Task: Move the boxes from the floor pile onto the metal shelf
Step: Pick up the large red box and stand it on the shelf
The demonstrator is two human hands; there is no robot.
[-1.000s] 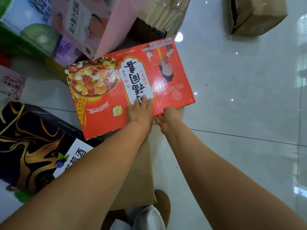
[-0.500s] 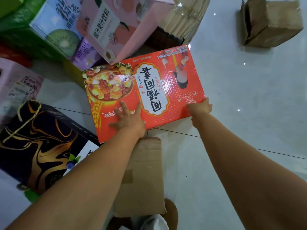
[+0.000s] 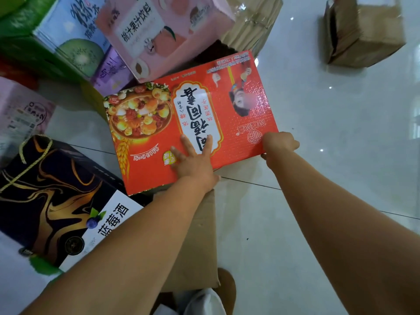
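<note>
Floor (image 3: 329, 160): left hand (image 3: 193, 163) flat on box (image 3: 229, 123)

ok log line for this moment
phase: pickup | left hand: flat on red box | right hand: grips near right corner | box: on pile

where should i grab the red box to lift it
Probably by its near long edge, from the person's side. The red box is broad and flat; that edge sits on the brown carton, leaving room beneath; the pink box crowds the far edge. The right hand grips the near right corner; the left hand lies on top.
</note>
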